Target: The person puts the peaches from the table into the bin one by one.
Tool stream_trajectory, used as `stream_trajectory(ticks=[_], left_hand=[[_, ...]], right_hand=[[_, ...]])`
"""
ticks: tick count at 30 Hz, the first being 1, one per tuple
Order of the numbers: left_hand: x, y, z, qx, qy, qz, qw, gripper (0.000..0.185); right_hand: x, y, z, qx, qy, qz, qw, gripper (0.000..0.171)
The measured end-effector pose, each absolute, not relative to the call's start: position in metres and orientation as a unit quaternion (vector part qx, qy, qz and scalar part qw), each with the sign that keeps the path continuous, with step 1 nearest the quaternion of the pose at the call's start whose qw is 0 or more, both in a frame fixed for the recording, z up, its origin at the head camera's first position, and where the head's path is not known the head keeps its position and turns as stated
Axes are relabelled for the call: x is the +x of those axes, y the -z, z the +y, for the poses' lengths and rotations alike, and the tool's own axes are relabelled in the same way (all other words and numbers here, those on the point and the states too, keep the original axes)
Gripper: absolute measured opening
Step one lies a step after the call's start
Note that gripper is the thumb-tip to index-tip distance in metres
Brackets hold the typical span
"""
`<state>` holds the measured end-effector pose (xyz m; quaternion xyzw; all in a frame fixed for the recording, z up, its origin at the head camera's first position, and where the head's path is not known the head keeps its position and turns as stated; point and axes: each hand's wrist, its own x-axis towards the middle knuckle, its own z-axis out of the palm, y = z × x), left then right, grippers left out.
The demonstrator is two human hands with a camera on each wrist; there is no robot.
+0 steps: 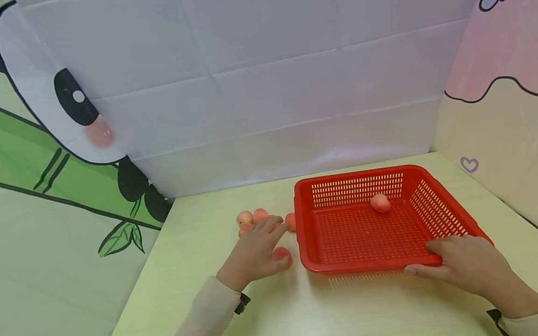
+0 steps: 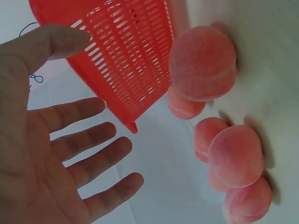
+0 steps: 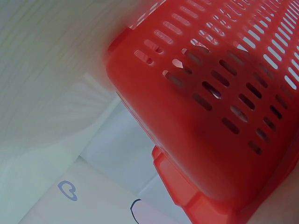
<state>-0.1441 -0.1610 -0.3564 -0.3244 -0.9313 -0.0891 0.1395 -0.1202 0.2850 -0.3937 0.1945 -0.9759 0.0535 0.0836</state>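
Observation:
A red plastic basket (image 1: 336, 268) stands on the table, one peach (image 1: 380, 203) lying inside near its back wall. My right hand (image 1: 475, 268) grips the basket's near right rim, thumb outside and fingers over the edge. To the left of the basket, my left hand (image 1: 254, 254) hovers with fingers spread, above a loose peach (image 1: 282, 258). In the left wrist view the left palm (image 2: 42, 158) holds nothing, and several peaches (image 2: 236, 156) lie beyond the fingertips. Part of that group is hidden behind the hand in the head view.
Another peach (image 1: 291, 221) lies against the basket's left side. The pale table (image 1: 201, 261) meets a white cloth backdrop (image 1: 273, 116) at the back, and a printed cloth (image 1: 496, 140) hangs along the right edge.

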Motion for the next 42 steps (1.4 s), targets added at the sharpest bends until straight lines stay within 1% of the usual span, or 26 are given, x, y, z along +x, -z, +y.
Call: stream_trajectory(ticks=[8,16,22,35,42], left_hand=[[-0.150,0.368,-0.160,-0.336,0.082,-0.933,0.102,0.059],[-0.152,0.380,-0.159,-0.327,0.076,-0.939,0.067,0.055],[-0.152,0.385,-0.159,-0.317,0.076,-0.944,0.040,0.062],[-0.154,0.388,-0.158,-0.323,0.099,-0.941,0.005,0.073],[-0.153,0.390,-0.157,-0.303,0.092,-0.947,-0.051,0.082]], right_hand=[[-0.121,0.394,0.285,0.197,-0.051,-0.976,0.083,0.051],[-0.121,0.395,0.287,0.196,-0.051,-0.976,0.080,0.050],[-0.122,0.395,0.286,0.194,-0.050,-0.977,0.078,0.050],[-0.122,0.395,0.287,0.196,-0.049,-0.976,0.081,0.051],[-0.122,0.395,0.287,0.197,-0.049,-0.976,0.083,0.052]])
